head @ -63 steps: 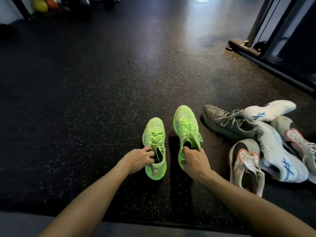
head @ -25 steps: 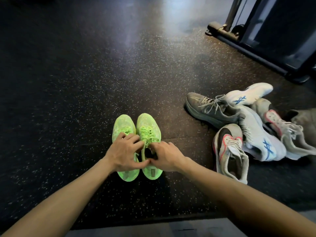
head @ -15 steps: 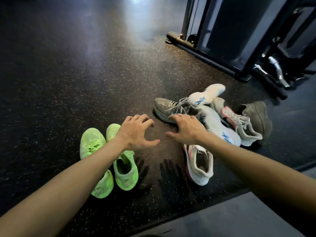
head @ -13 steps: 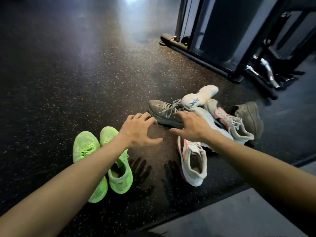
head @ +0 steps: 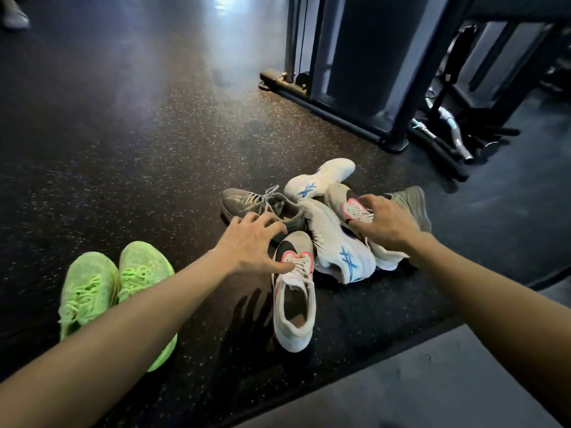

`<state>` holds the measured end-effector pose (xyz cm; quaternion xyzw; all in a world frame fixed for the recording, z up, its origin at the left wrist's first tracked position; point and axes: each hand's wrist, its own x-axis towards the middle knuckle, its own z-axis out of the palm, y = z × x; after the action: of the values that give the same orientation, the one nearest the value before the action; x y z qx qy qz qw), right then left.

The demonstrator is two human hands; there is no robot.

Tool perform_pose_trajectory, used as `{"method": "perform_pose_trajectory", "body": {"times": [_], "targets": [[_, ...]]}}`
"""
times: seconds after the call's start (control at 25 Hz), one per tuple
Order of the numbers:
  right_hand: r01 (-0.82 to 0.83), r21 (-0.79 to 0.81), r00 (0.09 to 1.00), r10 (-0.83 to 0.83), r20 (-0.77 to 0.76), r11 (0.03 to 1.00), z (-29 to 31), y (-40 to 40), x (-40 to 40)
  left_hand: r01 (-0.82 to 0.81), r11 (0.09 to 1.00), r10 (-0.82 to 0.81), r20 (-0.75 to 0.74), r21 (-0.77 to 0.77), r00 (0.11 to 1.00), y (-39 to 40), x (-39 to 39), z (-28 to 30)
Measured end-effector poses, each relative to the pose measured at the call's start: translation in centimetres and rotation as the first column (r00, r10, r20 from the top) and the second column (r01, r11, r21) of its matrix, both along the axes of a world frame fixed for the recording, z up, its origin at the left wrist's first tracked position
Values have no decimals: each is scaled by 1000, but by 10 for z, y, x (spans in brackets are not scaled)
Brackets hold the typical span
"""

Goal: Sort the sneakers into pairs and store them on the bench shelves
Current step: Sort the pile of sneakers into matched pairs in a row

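Note:
Two neon green sneakers [head: 89,288] stand side by side on the dark floor at the left, partly hidden by my left forearm. To their right lies a heap: two white sneakers with blue marks [head: 340,251], two grey-brown ones [head: 256,205] and two grey-and-pink ones. My left hand [head: 251,242] hovers with spread fingers over the toe of the near grey-and-pink sneaker [head: 293,304], its thumb touching the laces. My right hand [head: 383,222] grips the far grey-and-pink sneaker [head: 346,205] at its laces, thumb below and fingers on top.
A black gym machine frame [head: 340,97] stands behind the heap, with metal bars [head: 448,118] lying at its right. A grey padded surface [head: 432,381] fills the bottom right corner. Speckled rubber floor [head: 123,134] stretches away to the left.
Both hands let go of the green pair, which now stands together at the left. They moved right over the heap, and my right hand has closed on the far grey-and-pink sneaker.

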<state>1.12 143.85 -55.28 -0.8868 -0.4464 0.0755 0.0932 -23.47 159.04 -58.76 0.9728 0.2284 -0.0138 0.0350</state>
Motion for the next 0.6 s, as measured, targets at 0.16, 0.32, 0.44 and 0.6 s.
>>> {"method": "perform_pose_trajectory", "body": {"times": [0.16, 0.32, 0.44, 0.6], "targets": [[12, -90, 1000, -12, -7, 996, -33, -16, 41, -44, 999, 41, -99, -30, 994, -17, 15, -13], [10, -186, 1000, -14, -19, 983, -60, -33, 59, -101, 991, 85, -176, -84, 981, -36, 23, -28], [10, -220, 1000, -13, -11, 975, -75, -48, 62, -112, 988, 90, -195, -105, 977, -62, 23, -41], [8, -242, 999, -16, -30, 970, -93, -63, 63, -88, 994, 73, -190, -71, 979, -84, 15, -55]]}}
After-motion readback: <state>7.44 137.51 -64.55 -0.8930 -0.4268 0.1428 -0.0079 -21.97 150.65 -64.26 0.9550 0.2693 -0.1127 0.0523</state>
